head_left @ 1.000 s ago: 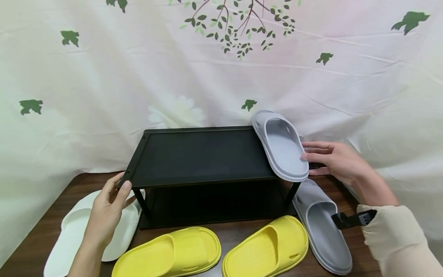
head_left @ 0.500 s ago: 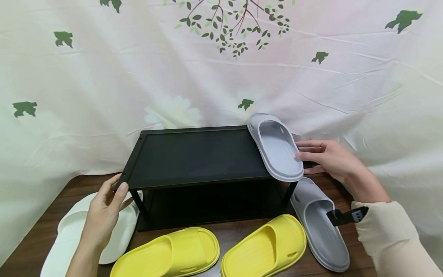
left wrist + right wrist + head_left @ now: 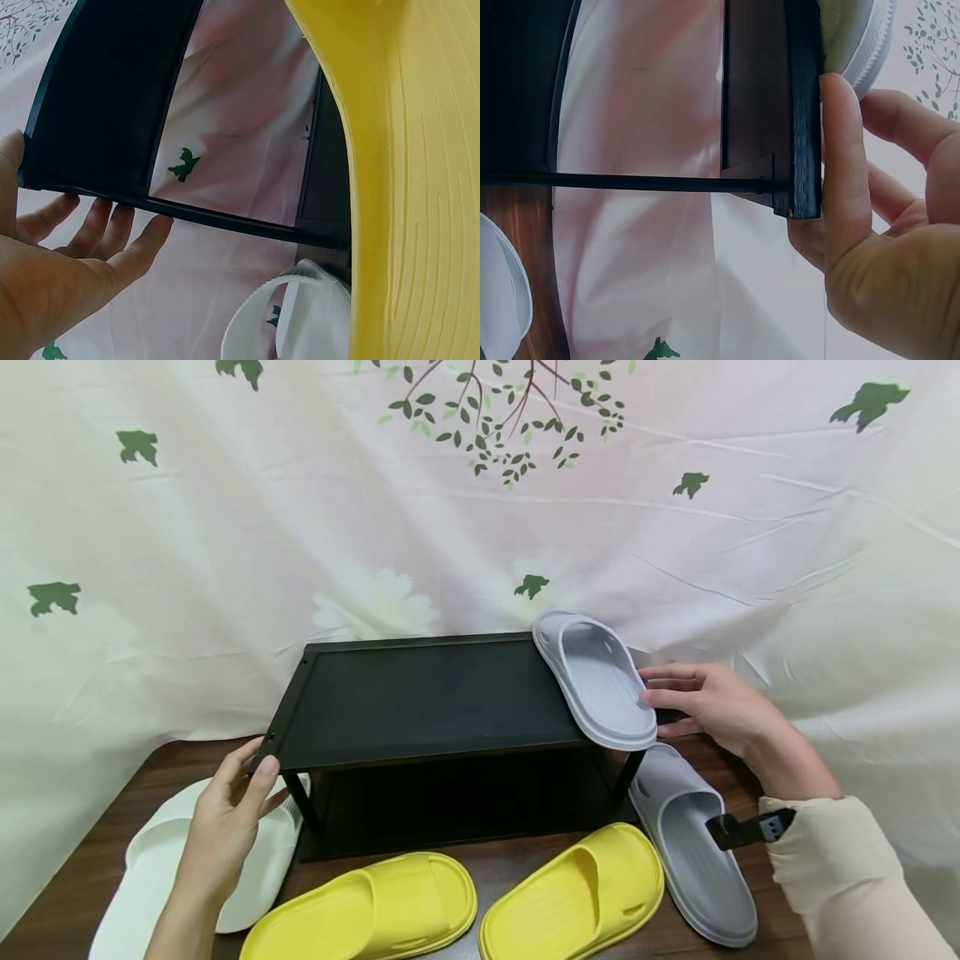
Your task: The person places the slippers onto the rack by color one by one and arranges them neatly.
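Note:
A grey slipper [image 3: 600,685] lies on the right end of a low black shoe rack [image 3: 427,697], its heel reaching the front edge. The fingertips of my right hand [image 3: 708,702] rest against the slipper's right side. In the right wrist view, those fingers lie fairly straight along the rack's end, at the sole of the slipper [image 3: 851,41]. My left hand [image 3: 221,822] grips the rack's front left corner, thumb at the front and fingers along the side. The left wrist view shows the fingertips at the side bar of the rack [image 3: 225,216].
A second grey slipper [image 3: 701,852] lies on the wooden table [image 3: 168,764] at right. Two yellow slippers [image 3: 367,906] lie before the rack. White slippers [image 3: 131,893] lie at left, partly behind my left forearm. A patterned cloth [image 3: 247,552] hangs close behind.
The grey slipper's toe has come down slightly onto the rack, my right hand staying at its side. The whole view has shifted a little; my left hand keeps its place on the corner.

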`<state>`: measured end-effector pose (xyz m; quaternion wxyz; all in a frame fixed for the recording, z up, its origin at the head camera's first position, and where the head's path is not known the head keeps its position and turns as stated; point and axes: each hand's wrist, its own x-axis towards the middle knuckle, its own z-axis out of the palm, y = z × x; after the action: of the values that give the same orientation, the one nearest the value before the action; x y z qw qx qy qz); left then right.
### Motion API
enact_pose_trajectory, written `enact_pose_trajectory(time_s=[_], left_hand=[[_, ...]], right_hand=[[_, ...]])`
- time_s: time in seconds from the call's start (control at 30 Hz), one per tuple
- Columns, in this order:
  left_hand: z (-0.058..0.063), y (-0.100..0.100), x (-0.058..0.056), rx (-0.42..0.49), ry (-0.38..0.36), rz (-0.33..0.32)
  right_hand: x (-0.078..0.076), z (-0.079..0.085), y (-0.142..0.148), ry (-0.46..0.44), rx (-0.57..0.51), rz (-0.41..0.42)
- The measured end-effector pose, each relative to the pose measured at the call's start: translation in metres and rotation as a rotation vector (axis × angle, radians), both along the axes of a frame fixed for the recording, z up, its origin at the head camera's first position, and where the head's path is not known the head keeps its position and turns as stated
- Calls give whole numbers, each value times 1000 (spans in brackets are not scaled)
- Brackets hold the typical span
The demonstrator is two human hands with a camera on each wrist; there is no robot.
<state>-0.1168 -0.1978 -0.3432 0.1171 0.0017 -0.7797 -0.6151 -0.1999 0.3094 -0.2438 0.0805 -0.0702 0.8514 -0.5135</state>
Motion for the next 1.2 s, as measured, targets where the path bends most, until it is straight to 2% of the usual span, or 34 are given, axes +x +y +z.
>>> enact_pose_trajectory(time_s=[0.23,0.47,0.7,0.87,0.97,1.07,1.2], left_hand=[[-1,2,0,23,-1,-7],[0,4,-1,1,-16,2],[1,4,-1,-4,-8,5],[2,0,2,-51,-41,22],[3,0,3,-51,-45,16],[3,1,2,-19,-28,6],[4,1,2,-24,-38,12]], right_hand=[[2,-3,3,5,-41,11],[4,-4,4,17,-88,30],[10,-7,11,56,-213,27],[22,-10,16,122,-191,8],[30,-12,21,144,-236,2],[38,-13,27,158,-233,-40],[50,-17,36,157,-210,-113]])
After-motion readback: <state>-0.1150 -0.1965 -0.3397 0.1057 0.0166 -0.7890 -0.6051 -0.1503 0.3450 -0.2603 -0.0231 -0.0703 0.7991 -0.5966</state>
